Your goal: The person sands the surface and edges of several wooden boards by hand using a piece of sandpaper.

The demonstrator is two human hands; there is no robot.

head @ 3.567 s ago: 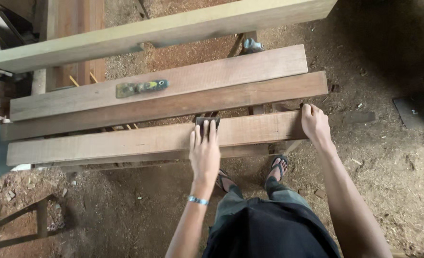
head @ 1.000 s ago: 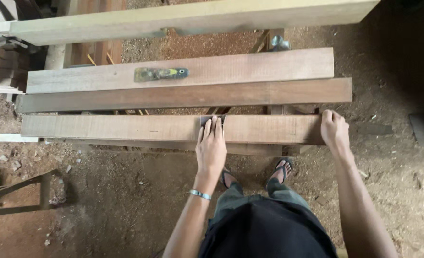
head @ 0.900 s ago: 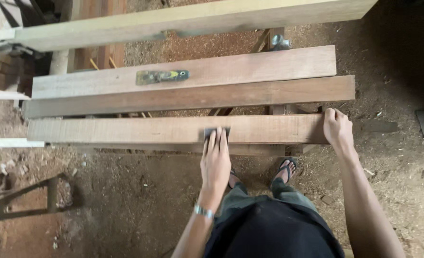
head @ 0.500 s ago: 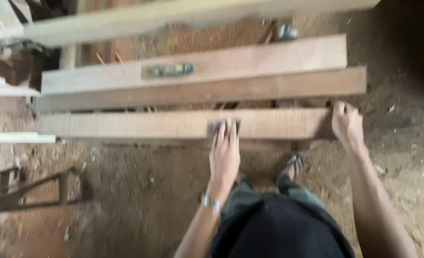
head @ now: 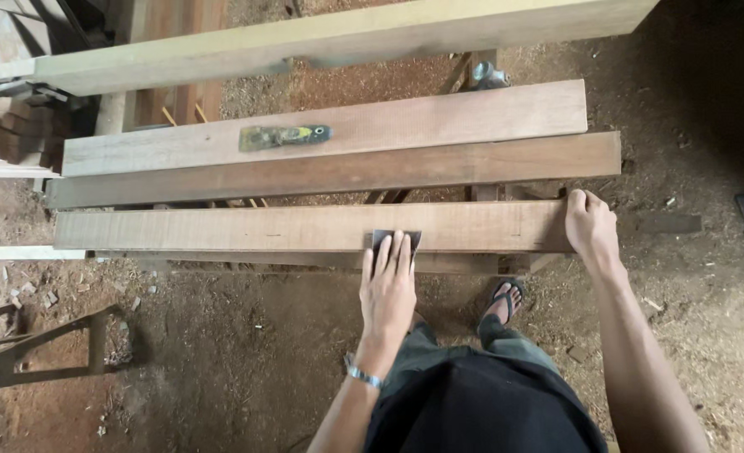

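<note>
My left hand (head: 388,289) lies flat, fingers together, pressing a small dark sheet of sandpaper (head: 394,238) onto the near edge of the nearest plank (head: 263,228). This long brown board lies crosswise in front of me. My right hand (head: 590,228) grips the plank's right end, thumb on top. A bracelet is on my left wrist.
Two more planks (head: 330,172) lie parallel behind, the far one (head: 439,117) carrying a worn scraper with a yellow-green handle (head: 284,136). A pale beam (head: 347,38) runs across the top. Sawdust-covered dirt floor, a wooden frame (head: 36,344) low at left, my sandalled foot (head: 502,300).
My left hand has slid the sandpaper from the plank's far edge back to its near edge. The right hand has stayed on the plank's end. The view has shifted slightly.
</note>
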